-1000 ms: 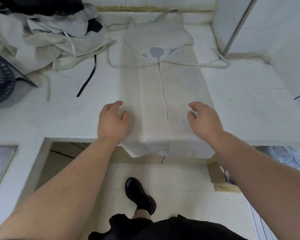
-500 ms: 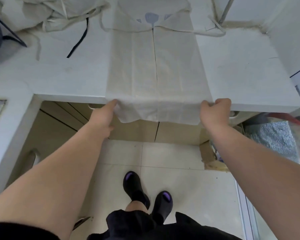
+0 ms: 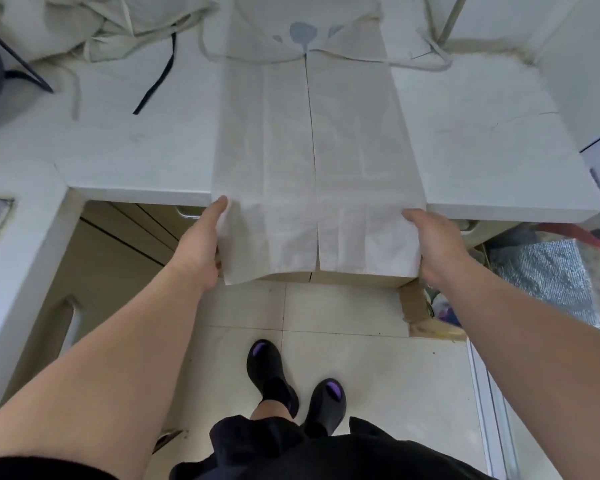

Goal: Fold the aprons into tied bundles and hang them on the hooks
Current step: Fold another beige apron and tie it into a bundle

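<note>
Head view, change: 1 second ago I had both palms flat on the cream cloth apron up on the white stone counter; now they have dropped to the hem that hangs over the front edge.
Head view, meaning: I read this as taking hold for the 1st lengthwise fold; no bundle is tied yet, and no hooks are in view.
Left hand: clamped on the hem's left edge, thumb on the front, fingers tucked behind the cloth.
Right hand: pinching the right edge the same way, thumb forward.
Apron position: flat on the counter, side panels folded in and meeting at a centre seam, bib at the far end.
Beyond: a crumpled pile of cream aprons at far left.
</note>
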